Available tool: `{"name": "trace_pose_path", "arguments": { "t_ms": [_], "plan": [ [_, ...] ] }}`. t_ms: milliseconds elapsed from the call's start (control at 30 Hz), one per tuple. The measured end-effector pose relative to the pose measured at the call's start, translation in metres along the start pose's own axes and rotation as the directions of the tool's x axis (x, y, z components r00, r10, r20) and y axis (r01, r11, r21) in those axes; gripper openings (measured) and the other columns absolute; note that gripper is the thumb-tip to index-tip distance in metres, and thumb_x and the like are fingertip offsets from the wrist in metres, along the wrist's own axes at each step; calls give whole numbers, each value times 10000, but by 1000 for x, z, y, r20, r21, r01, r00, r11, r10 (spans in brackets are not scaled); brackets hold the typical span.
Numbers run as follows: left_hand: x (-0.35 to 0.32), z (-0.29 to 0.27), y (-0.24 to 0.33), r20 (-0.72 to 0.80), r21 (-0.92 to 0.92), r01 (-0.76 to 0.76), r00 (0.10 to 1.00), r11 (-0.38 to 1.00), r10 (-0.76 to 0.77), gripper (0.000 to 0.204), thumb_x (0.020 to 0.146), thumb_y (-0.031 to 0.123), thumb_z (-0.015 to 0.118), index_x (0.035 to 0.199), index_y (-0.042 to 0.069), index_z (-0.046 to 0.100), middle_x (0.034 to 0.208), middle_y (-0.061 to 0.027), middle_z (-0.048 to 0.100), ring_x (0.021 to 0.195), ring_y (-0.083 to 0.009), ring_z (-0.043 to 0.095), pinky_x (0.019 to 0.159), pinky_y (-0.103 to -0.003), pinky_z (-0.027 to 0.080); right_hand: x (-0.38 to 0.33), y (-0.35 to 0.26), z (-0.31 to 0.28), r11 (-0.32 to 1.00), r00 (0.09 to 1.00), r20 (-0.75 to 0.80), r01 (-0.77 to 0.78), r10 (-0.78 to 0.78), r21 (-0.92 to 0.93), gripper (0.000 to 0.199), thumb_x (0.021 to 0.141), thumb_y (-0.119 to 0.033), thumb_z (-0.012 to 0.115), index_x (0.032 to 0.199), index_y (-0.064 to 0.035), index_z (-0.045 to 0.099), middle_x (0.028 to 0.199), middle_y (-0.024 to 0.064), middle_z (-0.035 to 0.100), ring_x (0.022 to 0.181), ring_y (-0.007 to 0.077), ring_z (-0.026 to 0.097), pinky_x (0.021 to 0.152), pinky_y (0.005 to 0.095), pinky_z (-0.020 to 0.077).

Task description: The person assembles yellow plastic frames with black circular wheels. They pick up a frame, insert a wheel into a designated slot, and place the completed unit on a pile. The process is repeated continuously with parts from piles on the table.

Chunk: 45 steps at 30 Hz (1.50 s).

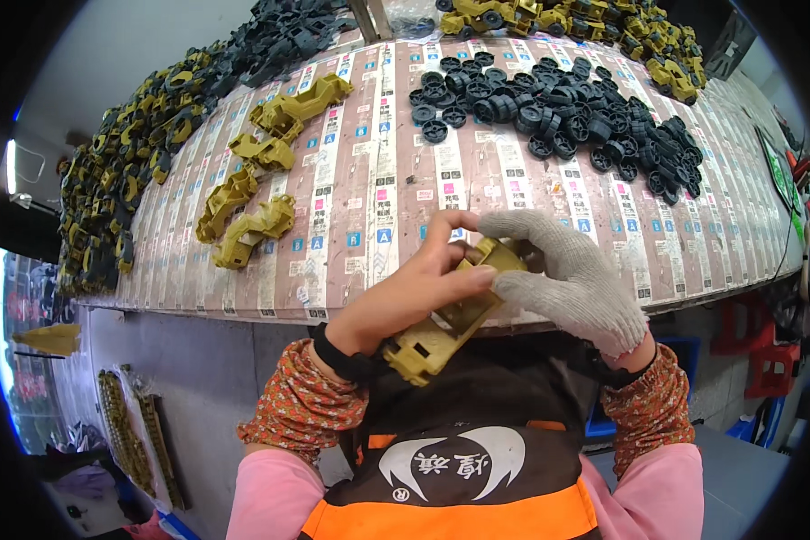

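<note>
A: Where is the toy car body (445, 324)?

B: At the near edge of the table (369, 180), gripped by both hands. The bare left hand (414, 288) pinches it from the side while the gloved right hand (571, 274) clasps its far end, probably to steady it.

A: How does it look?

B: Olive-yellow plastic, boxy, tilted, no wheels visible. Black wheels (558, 108) lie heaped well beyond it.

The toy body (445, 328) is olive-yellow. Above it lie black wheels (558, 103); left of it, four more olive-yellow bodies (261, 180). The right hand (571, 279) wears a grey knit glove.
</note>
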<state>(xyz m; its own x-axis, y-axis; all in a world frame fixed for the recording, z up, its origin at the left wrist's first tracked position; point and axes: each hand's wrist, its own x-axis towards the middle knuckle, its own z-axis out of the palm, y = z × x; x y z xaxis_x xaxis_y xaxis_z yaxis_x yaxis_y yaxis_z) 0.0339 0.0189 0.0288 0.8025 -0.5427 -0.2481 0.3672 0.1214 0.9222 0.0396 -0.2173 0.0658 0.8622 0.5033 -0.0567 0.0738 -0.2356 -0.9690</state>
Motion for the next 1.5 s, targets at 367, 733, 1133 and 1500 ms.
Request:
{"name": "trace_pose_path", "arguments": {
  "t_ms": [367, 733, 1133, 1500],
  "plan": [
    [1, -5, -25, -171, -436, -377, 926, 817, 336, 783, 1034, 329, 712, 1661, 185, 265, 1652, -157, 426, 1495, -322, 473, 1224, -537, 427, -13, 28, -8, 808, 917, -202, -180, 344, 561, 332, 1015, -164, 665, 1267, 36, 583, 1132, 111, 672, 988, 160, 687, 819, 305, 604],
    [10, -7, -23, -345, -467, -294, 929, 834, 134, 547, 1063, 326, 681, 1512, 129, 438, 1391, -149, 629, 1150, -276, 702, 899, -490, 665, 43, 64, -140, 344, 764, -448, -310, -465, -886, 164, 968, -162, 690, 1103, -69, 702, 998, 159, 661, 925, 358, 701, 806, 465, 580],
    [10, 6, -31, -305, -439, -207, 950, 874, 71, 653, 1037, 325, 727, 1534, 210, 319, 1190, -121, 635, 1002, -276, 739, 723, -447, 691, 38, 54, -93, 776, 821, -445, -4, -358, -631, 138, 970, -90, 697, 1103, -56, 685, 928, 129, 688, 787, 244, 677, 719, 393, 549],
    [11, 23, -45, -294, -286, -250, 942, 925, 164, 723, 1023, 283, 760, 1580, 194, 308, 1300, -92, 604, 1079, -196, 687, 878, -365, 632, 21, 41, 25, 998, 914, -404, 59, -42, 30, 220, 987, -86, 688, 1193, -13, 671, 945, 157, 740, 849, 237, 755, 765, 351, 583]
  ]
}}
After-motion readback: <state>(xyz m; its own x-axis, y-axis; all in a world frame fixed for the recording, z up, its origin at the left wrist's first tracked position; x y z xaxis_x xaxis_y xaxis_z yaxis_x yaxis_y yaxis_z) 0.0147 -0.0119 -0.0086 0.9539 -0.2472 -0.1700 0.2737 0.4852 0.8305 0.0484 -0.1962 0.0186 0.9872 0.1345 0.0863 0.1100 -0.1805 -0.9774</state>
